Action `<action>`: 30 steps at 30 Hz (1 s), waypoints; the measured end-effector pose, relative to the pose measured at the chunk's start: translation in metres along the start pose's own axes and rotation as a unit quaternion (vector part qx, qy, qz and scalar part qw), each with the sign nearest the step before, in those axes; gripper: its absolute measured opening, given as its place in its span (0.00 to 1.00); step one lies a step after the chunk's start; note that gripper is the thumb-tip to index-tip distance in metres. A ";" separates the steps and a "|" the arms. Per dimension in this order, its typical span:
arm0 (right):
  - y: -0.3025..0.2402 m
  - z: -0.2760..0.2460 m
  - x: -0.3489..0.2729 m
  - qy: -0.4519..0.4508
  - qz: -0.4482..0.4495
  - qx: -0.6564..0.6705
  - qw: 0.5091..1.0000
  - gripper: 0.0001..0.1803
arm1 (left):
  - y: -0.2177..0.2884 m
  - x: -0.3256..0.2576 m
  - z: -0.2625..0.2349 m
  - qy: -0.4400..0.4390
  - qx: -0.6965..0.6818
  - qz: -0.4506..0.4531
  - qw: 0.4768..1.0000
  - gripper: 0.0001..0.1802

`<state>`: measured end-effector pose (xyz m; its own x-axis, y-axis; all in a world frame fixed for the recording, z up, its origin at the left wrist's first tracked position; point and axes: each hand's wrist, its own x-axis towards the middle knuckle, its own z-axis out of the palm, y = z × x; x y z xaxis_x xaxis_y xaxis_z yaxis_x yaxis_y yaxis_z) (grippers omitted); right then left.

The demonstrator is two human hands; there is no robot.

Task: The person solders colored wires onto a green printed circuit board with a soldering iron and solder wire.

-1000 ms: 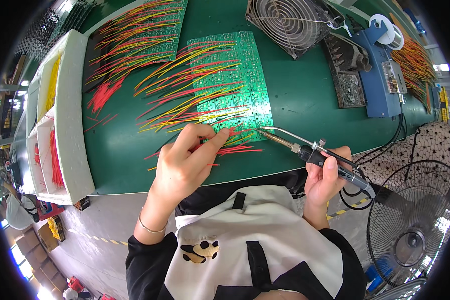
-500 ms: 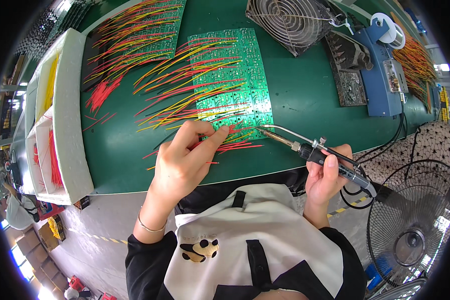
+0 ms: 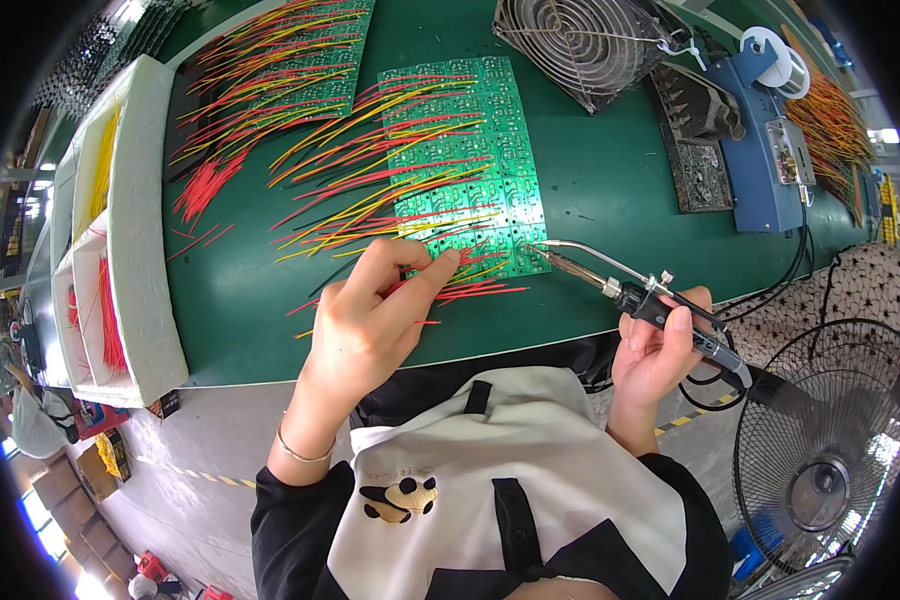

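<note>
where the green circuit board [image 3: 470, 150] reaches its near end, close to the front edge of the bench [image 3: 590, 190], the work is gathered into a small spot. the left hand [image 3: 370, 320] is laid over that near end, its fingers pinched narrow on a thin red wire [image 3: 470, 292] whose loose length runs off to the right, roughly along the front edge. the soldering iron [image 3: 620, 290] is held in the right hand [image 3: 660, 350], the grip wrapped fully round its black handle like a pen. its long axis is slanted from the hand, at the lower right, up and leftward to the tip, which is set at the board's near right corner, just beside the left fingertips. whether the tip is touching the board cannot be told. so the joint lies left of and beyond the right hand and directly under the left, which is the nearer. more red and yellow wires fan leftward off the board, and a grey wire-guard fan [image 3: 580, 40] stands at the far edge.
</note>
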<state>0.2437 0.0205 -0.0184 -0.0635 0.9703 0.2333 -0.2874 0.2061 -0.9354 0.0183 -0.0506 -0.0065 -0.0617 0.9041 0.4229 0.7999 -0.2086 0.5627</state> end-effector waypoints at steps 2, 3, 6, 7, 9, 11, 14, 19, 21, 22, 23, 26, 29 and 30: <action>0.000 0.000 0.000 0.000 0.000 0.000 1.000 0.14 | -0.006 -0.001 0.004 0.027 0.013 0.038 0.999 0.20; -0.001 0.001 0.000 0.008 0.002 0.002 1.000 0.14 | -0.006 -0.001 0.004 0.028 0.014 0.038 0.999 0.20; -0.002 0.001 0.001 0.022 0.008 0.009 1.000 0.14 | -0.006 0.000 0.005 0.042 0.016 0.044 0.998 0.19; -0.002 0.001 0.002 0.028 0.012 0.016 0.999 0.14 | -0.006 0.000 0.004 0.039 0.023 0.044 0.998 0.19; -0.002 0.005 0.004 0.030 0.000 0.000 1.000 0.13 | -0.006 -0.001 0.004 0.039 0.033 0.046 0.998 0.19; -0.002 0.004 0.004 0.042 0.008 -0.003 0.999 0.12 | -0.004 -0.001 0.003 0.050 0.072 0.051 0.995 0.19; -0.001 0.001 0.005 0.033 0.001 0.009 0.999 0.12 | 0.001 -0.003 -0.006 0.044 0.105 0.040 0.993 0.18; 0.002 -0.002 0.006 0.037 0.005 0.061 0.997 0.12 | 0.006 -0.014 -0.030 0.031 0.158 0.017 0.987 0.19; 0.003 0.001 0.005 0.035 0.012 0.086 0.996 0.11 | 0.009 -0.022 -0.045 0.030 0.163 -0.048 0.985 0.19; 0.004 0.003 0.004 0.057 0.021 0.092 0.994 0.11 | 0.010 -0.029 -0.055 0.037 0.187 -0.058 0.980 0.19; 0.008 0.004 0.005 0.078 0.028 0.100 0.992 0.11 | 0.007 -0.036 -0.063 0.042 0.190 -0.077 0.978 0.19; 0.011 -0.008 0.006 0.084 0.027 0.099 0.991 0.10 | 0.008 -0.052 -0.097 0.051 0.173 -0.154 0.971 0.16; 0.009 -0.017 0.005 0.057 0.016 0.094 0.994 0.10 | 0.008 -0.063 -0.146 0.149 0.166 -0.168 0.960 0.12; 0.007 -0.012 0.005 0.070 0.019 0.090 0.993 0.10 | 0.003 -0.063 -0.167 0.197 0.192 -0.165 0.947 0.10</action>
<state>0.2530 0.0281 -0.0271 0.0521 0.9878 0.1470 -0.4534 0.1545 -0.8778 -0.0746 -0.1707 0.0869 -0.5036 0.6712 0.5439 0.8518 0.2805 0.4425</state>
